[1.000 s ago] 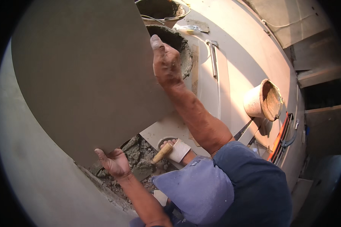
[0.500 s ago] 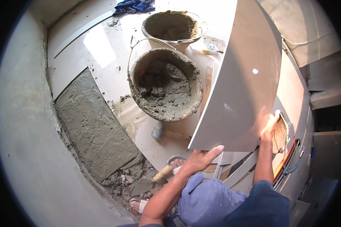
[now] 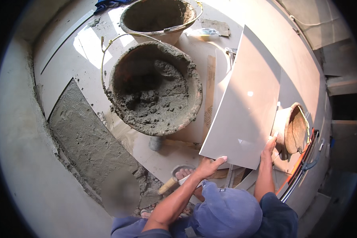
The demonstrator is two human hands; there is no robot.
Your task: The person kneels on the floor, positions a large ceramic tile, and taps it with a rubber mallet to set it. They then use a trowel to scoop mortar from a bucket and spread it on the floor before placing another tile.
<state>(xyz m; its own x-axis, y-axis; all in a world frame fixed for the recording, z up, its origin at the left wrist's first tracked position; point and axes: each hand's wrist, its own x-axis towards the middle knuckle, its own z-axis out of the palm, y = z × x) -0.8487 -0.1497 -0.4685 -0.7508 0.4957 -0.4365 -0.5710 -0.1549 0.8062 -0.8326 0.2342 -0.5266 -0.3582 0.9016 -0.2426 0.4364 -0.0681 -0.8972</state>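
A large glossy light-grey tile (image 3: 246, 107) is held between my two hands, its far end reaching away from me. My left hand (image 3: 210, 167) is closed on its near left corner, thumb on the top face and fingers hidden underneath. On the near right edge, my right hand (image 3: 269, 147) grips the tile, with its fingers partly out of sight. A bed of wet grey mortar (image 3: 83, 127) fills the strip of floor along the left wall. Left of the tile stands a bucket of mortar (image 3: 158, 99), its wire handle raised.
Behind the mortar bucket stands a second dirty bucket (image 3: 158, 18). A small tub (image 3: 293, 129) lies tilted beside my right hand. A mallet head (image 3: 155, 143) shows below the bucket, and a wooden handle (image 3: 168, 185) sits near my foot. Long tools (image 3: 301, 162) lie at the right.
The tile has come down from a raised, closer position, so its far end now shows. My right hand has moved slightly left and down with it. The whole view has shifted.
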